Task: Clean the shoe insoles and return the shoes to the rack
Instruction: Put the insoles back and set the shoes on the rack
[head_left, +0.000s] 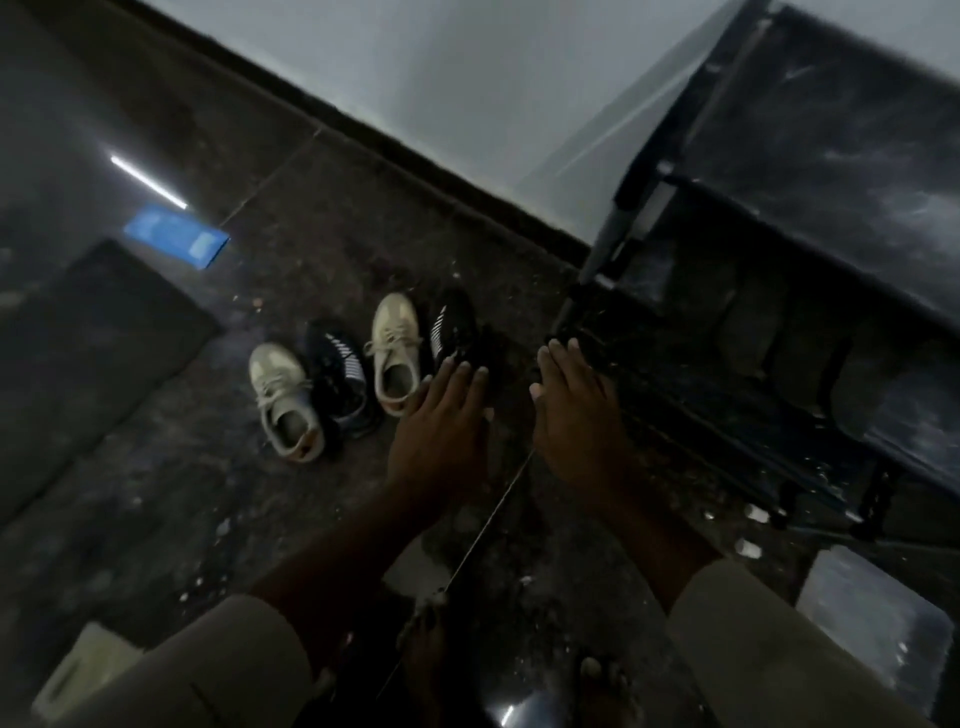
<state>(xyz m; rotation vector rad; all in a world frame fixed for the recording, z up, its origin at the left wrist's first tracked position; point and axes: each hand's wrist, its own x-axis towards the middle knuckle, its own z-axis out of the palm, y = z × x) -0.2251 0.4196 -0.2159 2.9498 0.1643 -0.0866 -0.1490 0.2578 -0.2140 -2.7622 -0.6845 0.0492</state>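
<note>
On the head camera I count four shoes on the floor, side by side: two cream sneakers (283, 400) (397, 353) and two black striped shoes (343, 379) (452, 327), alternating. One dark rack (649, 176) stands just right of them; I cannot tell what its shelves hold. The left hand (441, 421) is flat, fingers straight, at the heel of the right-most black shoe. The right hand (576, 415), fingers straight too, holds nothing, its tips at the rack's lowest shelf.
</note>
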